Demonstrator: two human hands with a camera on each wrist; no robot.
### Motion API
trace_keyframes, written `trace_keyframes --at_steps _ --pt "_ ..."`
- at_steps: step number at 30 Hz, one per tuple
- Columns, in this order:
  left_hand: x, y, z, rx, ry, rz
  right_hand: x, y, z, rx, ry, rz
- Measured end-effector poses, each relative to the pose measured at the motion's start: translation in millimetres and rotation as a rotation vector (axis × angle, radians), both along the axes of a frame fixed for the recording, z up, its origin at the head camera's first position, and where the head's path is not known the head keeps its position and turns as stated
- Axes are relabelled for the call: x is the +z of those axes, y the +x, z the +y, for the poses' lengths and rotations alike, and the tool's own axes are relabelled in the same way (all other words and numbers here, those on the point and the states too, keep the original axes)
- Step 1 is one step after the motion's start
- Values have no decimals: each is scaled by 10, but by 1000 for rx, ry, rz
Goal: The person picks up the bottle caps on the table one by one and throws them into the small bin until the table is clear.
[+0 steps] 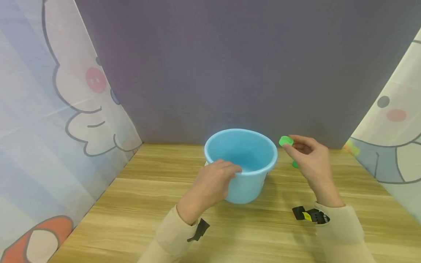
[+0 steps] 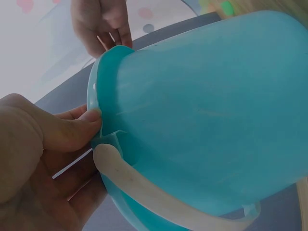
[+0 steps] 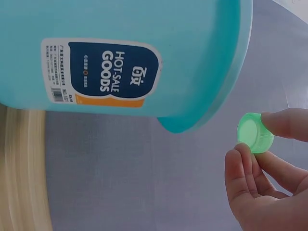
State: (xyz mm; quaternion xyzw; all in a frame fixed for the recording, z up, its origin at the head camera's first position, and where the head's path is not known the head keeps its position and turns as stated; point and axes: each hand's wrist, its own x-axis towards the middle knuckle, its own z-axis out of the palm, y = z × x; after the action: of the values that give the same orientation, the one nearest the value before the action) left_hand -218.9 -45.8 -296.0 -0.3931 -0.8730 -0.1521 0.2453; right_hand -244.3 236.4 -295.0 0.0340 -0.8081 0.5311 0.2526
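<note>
A light blue plastic bucket (image 1: pixel 246 188) stands upright on the wooden table. My left hand (image 1: pixel 213 182) grips its near-left rim, with the thumb on the outer wall in the left wrist view and the other fingers over the edge. The bucket's white handle (image 2: pixel 159 199) hangs down beside that hand. To the right of the bucket, at about rim height, my right hand (image 1: pixel 312 160) pinches a small green bottle cap (image 3: pixel 255 133) between thumb and fingers. The cap is apart from the rim, its hollow side showing in the right wrist view.
Another small green piece (image 1: pixel 295 164) lies on the table (image 1: pixel 138 204), partly hidden behind my right hand. A dark grey panel (image 1: pixel 230 65) closes off the back. Cartoon-printed curtains (image 1: pixel 29 120) hang along both sides. A printed label (image 3: pixel 103 72) is on the bucket's wall.
</note>
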Motion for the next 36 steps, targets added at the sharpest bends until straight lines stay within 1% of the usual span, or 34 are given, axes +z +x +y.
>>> trace_keyframes --at_steps 4,9,16,23,30,36 --pt "7 1 -13 1 0 -6 6 -3 -35 3 8 8" --pt "5 -9 -13 -5 1 3 -3 -10 -70 17 3 24" --pt "-3 -12 -2 -2 4 6 -3 -16 -108 38 31 32" --pt "-16 -27 3 -1 1 15 43 -23 -186 59 85 32" --pt "0 -6 9 2 1 4 117 -41 -300 104 86 43" --pt "2 -7 13 0 0 4 113 -81 -381 119 104 36"
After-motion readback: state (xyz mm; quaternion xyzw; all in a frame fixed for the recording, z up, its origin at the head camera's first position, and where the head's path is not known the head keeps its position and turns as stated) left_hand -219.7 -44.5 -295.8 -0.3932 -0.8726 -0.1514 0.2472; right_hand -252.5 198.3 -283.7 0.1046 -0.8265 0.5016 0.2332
